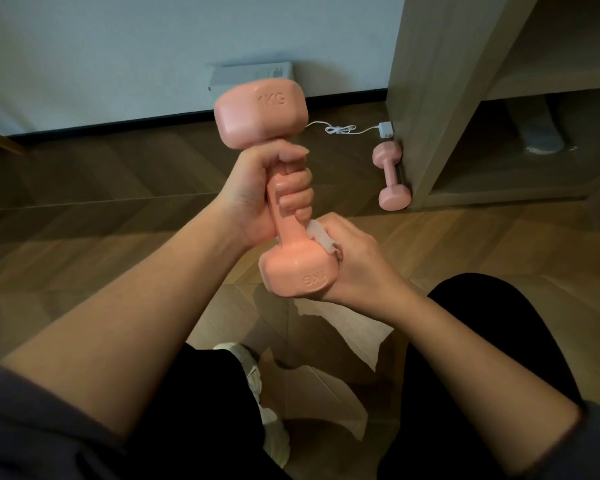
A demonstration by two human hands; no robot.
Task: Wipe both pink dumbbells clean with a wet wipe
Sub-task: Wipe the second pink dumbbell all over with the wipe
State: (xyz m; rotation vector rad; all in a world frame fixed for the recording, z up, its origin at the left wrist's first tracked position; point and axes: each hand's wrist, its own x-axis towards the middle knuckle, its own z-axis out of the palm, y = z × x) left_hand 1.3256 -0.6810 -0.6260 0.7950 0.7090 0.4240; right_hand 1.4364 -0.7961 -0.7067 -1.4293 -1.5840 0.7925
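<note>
Head view. Gripped by the handle in the left hand (257, 188), fingers wrapped tight around it: one pink dumbbell (262, 112), held nearly upright in the air. Pressed on its lower head by the curled right hand (354, 261): a folded wet wipe (321, 239). Lying on the floor (118, 220), right against the wooden shelf unit (430, 98), well apart from both hands: the second pink dumbbell (390, 176).

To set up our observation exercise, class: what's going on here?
A person's left grip holds a pink dumbbell upright by its handle. The right grip presses a white wet wipe against the dumbbell's lower head, so wiping is under way. The second pink dumbbell lies on the wooden floor against a shelf unit, untouched, near a white charger cable.
</note>
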